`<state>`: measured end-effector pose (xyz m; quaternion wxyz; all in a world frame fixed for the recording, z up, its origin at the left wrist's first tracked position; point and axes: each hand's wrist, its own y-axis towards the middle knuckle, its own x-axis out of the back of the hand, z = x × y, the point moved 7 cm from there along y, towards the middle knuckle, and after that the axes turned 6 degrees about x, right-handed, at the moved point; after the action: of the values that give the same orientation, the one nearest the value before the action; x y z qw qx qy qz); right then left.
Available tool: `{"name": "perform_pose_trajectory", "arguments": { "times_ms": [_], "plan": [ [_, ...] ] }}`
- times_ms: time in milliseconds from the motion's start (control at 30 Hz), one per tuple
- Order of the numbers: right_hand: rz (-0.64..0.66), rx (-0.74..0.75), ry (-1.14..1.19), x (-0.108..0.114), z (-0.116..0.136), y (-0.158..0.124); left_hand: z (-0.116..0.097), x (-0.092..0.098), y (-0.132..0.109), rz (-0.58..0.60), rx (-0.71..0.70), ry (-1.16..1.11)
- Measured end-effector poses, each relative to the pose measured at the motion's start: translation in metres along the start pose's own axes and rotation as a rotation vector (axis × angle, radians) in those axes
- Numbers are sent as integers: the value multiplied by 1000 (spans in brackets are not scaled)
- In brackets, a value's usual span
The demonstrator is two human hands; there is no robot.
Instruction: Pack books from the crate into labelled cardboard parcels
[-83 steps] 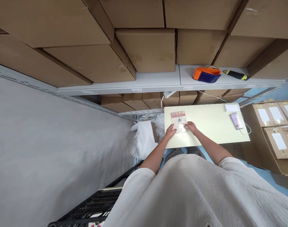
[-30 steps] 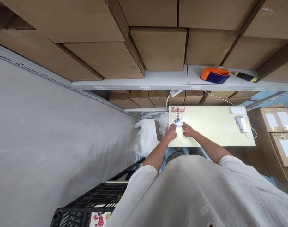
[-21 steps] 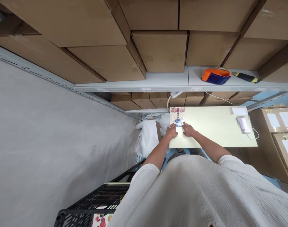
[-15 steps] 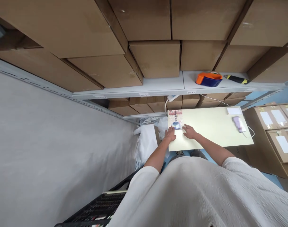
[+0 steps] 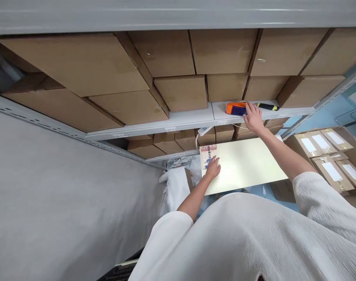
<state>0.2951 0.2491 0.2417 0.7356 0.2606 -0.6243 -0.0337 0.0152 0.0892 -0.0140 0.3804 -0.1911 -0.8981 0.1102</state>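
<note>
A small book with a red-and-white cover (image 5: 207,153) lies at the near left corner of a pale yellow table (image 5: 245,164). My left hand (image 5: 213,168) rests flat on the book's lower edge, fingers stretched out. My right hand (image 5: 253,116) is raised to the white shelf (image 5: 195,117), its fingers curled onto an orange-and-blue tape dispenser (image 5: 235,108). Whether it grips the dispenser is unclear. A black-and-yellow utility knife (image 5: 268,106) lies just right of that hand.
Brown cardboard boxes (image 5: 180,91) fill the shelf above and below the table. Labelled cartons (image 5: 327,156) stand at the right. White bags (image 5: 176,185) lie on the floor left of the table. A grey wall runs along the left.
My right hand left the table and rose to the tape dispenser on the shelf. My left hand stayed on the book. The view tilted upward.
</note>
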Motion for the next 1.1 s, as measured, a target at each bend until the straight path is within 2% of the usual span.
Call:
{"name": "perform_pose_trajectory", "arguments": {
  "times_ms": [100,267,367,467,633,733,867,967,1100],
  "plan": [
    [74,44,-10,-7,-6,20,-11,-5,-4,-7,-12,11],
    [40,93,69,-12,-13,30,-21,-13,-8,-46,22,-15],
    [41,123,62,-6,-15,24,-33,-21,-7,-56,25,-16],
    [42,151,40,6,-17,2,-50,-33,-2,-63,7,-17],
    [91,58,27,19,-37,-76,-81,-73,11,-65,3,5],
    [123,-32,91,12,-56,-139,-101,-105,18,-65,-12,8],
    [267,-237,166,-19,-88,-231,-124,-143,17,-63,-41,-6],
    [409,-392,174,-46,-113,-295,-131,-165,11,-52,-21,-9],
    [524,-530,148,-70,-145,-355,-129,-185,0,-37,8,-9]
  ]
}}
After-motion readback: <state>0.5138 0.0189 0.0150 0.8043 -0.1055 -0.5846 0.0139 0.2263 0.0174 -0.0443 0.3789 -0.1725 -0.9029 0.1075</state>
